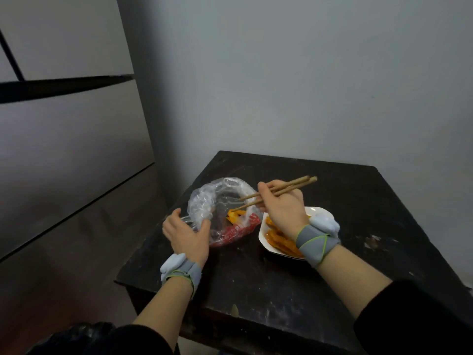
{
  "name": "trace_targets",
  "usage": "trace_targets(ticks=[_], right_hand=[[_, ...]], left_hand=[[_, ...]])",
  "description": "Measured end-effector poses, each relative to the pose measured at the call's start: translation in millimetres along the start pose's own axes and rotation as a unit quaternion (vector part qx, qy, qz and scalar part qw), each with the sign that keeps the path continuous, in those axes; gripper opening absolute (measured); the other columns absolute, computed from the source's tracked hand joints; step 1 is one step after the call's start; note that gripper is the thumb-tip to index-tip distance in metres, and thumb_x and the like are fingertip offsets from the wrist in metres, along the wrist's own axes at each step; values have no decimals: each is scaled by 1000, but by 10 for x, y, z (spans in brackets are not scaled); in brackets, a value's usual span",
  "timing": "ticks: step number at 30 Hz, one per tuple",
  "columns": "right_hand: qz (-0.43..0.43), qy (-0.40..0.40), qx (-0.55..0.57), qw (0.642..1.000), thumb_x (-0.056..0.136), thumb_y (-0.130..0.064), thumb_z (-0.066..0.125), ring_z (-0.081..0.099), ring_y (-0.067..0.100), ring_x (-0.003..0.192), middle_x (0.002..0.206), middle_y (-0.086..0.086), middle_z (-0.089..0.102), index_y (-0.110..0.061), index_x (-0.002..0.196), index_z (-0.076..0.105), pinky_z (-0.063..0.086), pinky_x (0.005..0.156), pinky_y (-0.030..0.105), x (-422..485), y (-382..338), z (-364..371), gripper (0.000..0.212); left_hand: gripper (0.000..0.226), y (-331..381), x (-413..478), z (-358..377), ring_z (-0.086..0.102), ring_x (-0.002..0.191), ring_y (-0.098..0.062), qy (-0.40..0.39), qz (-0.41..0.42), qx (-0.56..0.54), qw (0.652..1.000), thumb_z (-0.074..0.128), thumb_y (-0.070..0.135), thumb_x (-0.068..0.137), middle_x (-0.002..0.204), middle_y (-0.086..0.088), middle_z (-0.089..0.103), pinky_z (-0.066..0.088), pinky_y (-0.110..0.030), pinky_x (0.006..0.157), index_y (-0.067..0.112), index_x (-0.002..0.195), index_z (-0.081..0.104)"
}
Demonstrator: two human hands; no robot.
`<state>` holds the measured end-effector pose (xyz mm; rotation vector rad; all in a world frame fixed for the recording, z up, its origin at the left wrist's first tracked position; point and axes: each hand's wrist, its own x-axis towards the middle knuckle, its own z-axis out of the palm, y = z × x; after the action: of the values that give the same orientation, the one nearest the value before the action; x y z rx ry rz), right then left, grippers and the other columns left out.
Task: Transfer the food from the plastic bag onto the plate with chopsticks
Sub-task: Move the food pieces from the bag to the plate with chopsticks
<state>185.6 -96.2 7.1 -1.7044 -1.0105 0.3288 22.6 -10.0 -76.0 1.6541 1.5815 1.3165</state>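
Middle of the frame: the clear crumpled plastic bag with red print (217,198) sits mouth-open on the dark scuffed surface (345,201). The left hand (185,235) has its grip curled round the bag's lower-left edge. The right hand (281,208) grip is pinching the brown wooden chopsticks (289,187), tips inside the bag right at an orange food piece (235,215). Just right of the bag, the white plate (261,235) already carries more orange strips (277,235).

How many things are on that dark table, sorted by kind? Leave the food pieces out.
Plastic bag: 1
Plate: 1
Chopsticks: 2
Total: 4
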Motion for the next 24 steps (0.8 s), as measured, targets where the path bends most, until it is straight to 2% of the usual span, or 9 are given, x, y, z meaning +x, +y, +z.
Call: trace_targets(ticks=[2, 5, 6, 8, 10, 13, 16, 19, 24], right_hand=[[20, -10, 12, 1000, 75, -60, 50, 66, 32, 91, 77, 5, 72, -24, 77, 66, 51, 90, 48, -30, -34, 136, 39], [34, -16, 28, 999, 86, -33, 64, 67, 22, 87, 78, 4, 72, -20, 76, 71, 51, 90, 40, -20, 4, 299, 18], [42, -19, 44, 998, 86, -30, 65, 68, 20, 84, 76, 3, 72, -24, 74, 71, 52, 89, 38, -3, 30, 355, 14], [55, -20, 77, 995, 82, -32, 67, 71, 21, 80, 74, 1, 73, -36, 67, 71, 55, 85, 45, 64, 111, 488, 16], [60, -11, 94, 994, 83, -33, 67, 72, 22, 79, 75, 2, 74, -39, 64, 70, 57, 83, 47, 89, 160, 563, 20], [70, 2, 119, 990, 86, -28, 68, 72, 23, 78, 74, 5, 74, -33, 62, 69, 57, 82, 48, 132, 181, 617, 24], [71, 4, 114, 991, 88, -28, 66, 72, 22, 78, 74, 4, 74, -33, 63, 67, 57, 83, 47, 200, 250, 720, 26], [58, 7, 104, 993, 91, -28, 62, 71, 21, 80, 76, 3, 74, -35, 66, 64, 56, 85, 45, 229, 270, 775, 25], [43, -8, 67, 997, 92, -31, 60, 70, 21, 84, 80, 1, 73, -38, 68, 61, 55, 86, 44, 299, 293, 902, 24]], left_hand=[[79, 79, 179, 53, 29, 131, -34, -18, -16, 15, 1000, 72, 33, 77, 142, -17, 32, 26, -43, 109, 2, 139, 35], [86, 86, 429, 142, 24, 136, -32, -81, -53, 57, 994, 73, 45, 73, 149, -13, 26, 22, -42, 110, 6, 141, 37], [83, 62, 487, 164, 24, 136, -32, -112, -60, 75, 989, 72, 49, 71, 149, -12, 27, 23, -42, 110, 7, 137, 43], [63, -26, 611, 229, 37, 129, -35, -156, -56, 77, 983, 65, 50, 70, 138, -17, 45, 32, -41, 106, 7, 116, 60], [36, -76, 655, 230, 54, 111, -37, -153, -81, 17, 985, 59, 35, 80, 112, -19, 62, 43, -40, 93, 5, 99, 63], [16, -150, 686, 193, 59, 101, -31, -152, -153, -97, 972, 52, 30, 85, 102, -7, 64, 46, -40, 94, 19, 93, 61], [20, -314, 743, 226, 63, 97, -25, -152, -195, -167, 955, 50, 33, 80, 101, -5, 68, 49, -44, 94, 25, 90, 64], [19, -369, 743, 217, 62, 91, -20, -138, -207, -219, 944, 48, 24, 88, 97, -6, 67, 48, -35, 85, 19, 91, 65], [21, -394, 749, 226, 57, 81, -13, -121, -204, -243, 941, 46, 17, 92, 84, 2, 62, 44, -29, 78, 17, 79, 62]])
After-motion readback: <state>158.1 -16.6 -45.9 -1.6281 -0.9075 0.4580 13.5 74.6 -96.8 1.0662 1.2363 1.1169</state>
